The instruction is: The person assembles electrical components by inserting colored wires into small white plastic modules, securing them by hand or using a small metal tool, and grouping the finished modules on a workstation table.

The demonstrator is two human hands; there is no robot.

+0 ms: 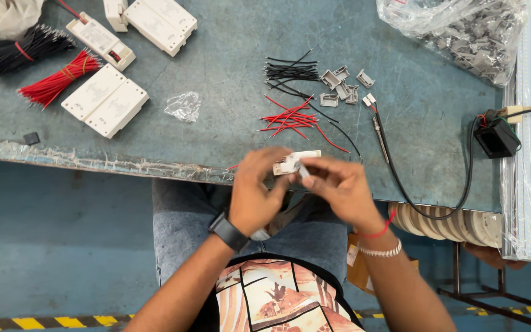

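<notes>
A blue-green bench point(228, 55) carries white driver boxes point(106, 98), bundles of red point(56, 83) and black wires point(23, 49), a bag of grey clips point(462, 31), loose cut wires point(290, 117) and a few clips point(339, 86). Just over its near edge, above the lap, the left hand point(253, 190) pinches a small white board point(293, 162) while the right hand point(339, 187) closes finger and thumb on a thin piece at its end. This looks like the fitting of a lead or part into the board; the next move seems to call for a steady hold and fine alignment.
</notes>
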